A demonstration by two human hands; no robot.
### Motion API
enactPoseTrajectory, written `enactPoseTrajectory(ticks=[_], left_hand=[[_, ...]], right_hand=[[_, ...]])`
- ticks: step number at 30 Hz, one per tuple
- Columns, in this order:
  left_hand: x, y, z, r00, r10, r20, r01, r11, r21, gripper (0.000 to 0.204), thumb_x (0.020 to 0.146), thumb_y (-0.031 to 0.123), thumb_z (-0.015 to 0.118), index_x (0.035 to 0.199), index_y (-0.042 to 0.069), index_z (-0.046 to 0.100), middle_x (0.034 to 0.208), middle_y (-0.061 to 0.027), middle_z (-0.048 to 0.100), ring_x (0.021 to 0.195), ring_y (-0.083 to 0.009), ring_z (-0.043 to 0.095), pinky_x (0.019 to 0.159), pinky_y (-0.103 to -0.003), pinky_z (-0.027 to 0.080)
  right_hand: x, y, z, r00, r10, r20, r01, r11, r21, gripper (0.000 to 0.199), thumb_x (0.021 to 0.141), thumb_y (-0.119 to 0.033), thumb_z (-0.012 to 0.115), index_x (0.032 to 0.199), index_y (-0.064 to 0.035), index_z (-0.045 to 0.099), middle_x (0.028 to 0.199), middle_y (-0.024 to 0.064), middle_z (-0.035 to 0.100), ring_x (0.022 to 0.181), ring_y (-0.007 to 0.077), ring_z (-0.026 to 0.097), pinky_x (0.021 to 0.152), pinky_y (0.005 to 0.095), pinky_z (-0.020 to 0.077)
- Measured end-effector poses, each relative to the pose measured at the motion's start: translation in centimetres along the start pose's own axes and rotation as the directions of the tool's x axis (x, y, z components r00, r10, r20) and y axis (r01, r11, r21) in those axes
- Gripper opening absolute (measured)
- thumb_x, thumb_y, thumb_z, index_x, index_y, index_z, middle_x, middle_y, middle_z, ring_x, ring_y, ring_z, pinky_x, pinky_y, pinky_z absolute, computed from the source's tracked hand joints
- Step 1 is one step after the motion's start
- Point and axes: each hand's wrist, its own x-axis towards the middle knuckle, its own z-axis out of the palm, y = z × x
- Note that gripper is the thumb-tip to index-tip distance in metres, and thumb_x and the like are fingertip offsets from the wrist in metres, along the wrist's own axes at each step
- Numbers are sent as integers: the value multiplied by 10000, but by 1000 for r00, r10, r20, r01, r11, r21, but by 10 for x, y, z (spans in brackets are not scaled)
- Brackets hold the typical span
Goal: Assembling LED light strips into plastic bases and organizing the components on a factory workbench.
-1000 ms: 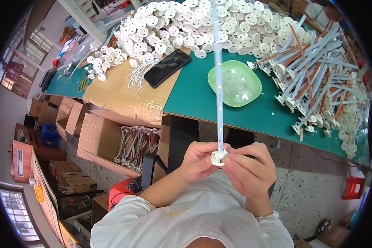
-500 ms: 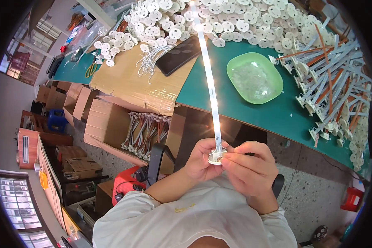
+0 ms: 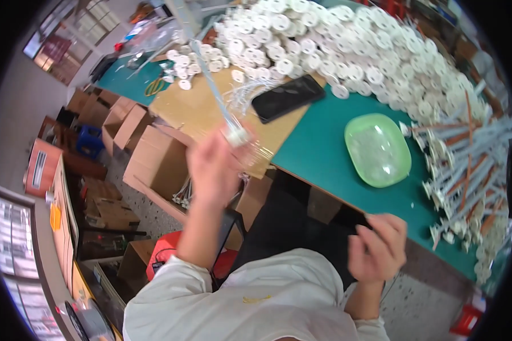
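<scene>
Left hand (image 3: 213,167): centre-left of frame, fingers closed around the white round base (image 3: 237,135) of one LED strip (image 3: 211,82); strip slants toward upper left, unlit.
Right hand (image 3: 379,250): lower right of centre, nothing held, fingers loosely bent and parted.
Change: half a second ago both hands met at the base, low centre, and the strip glowed; now the hands are well apart, the light is out, and the left alone carries the piece. Judged from this, the two-handed handling of this piece is over.
Around the left: open carton (image 3: 160,153), left of centre; cardboard sheet (image 3: 182,108), upper centre-left, bearing white wires (image 3: 250,91) and a black phone (image 3: 288,98).
Around the right: green bowl (image 3: 381,181), right of centre; heaped strips (image 3: 472,170), far right.
Obscured: left fingers and base, motion-blurred; strip's far end, lost against a pale post; carton contents, mostly behind left hand and forearm.
</scene>
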Motion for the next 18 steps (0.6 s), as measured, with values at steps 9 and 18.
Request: enactPoseTrajectory(ticks=[9, 18], left_hand=[[237, 92, -143, 953, 116, 280, -217, -382, 898, 257, 897, 236, 593, 1006, 25, 692, 819, -238, 657, 764, -369, 664, 679, -424, 497], [316, 83, -127, 742, 296, 601, -278, -681, 678, 501, 877, 387, 635, 1212, 16, 606, 1205, -197, 628, 1096, -363, 606, 924, -427, 483]], right_hand=[[-12, 27, -28, 971, 240, -22, -238, 941, -242, 88, 782, 97, 618, 864, 65, 629, 937, 178, 656, 868, 338, 590, 820, 412, 470], [29, 54, -20, 961, 248, -126, -270, 940, -210, 279, 745, 77, 672, 1020, 46, 637, 944, 165, 674, 818, 304, 611, 708, 334, 483]])
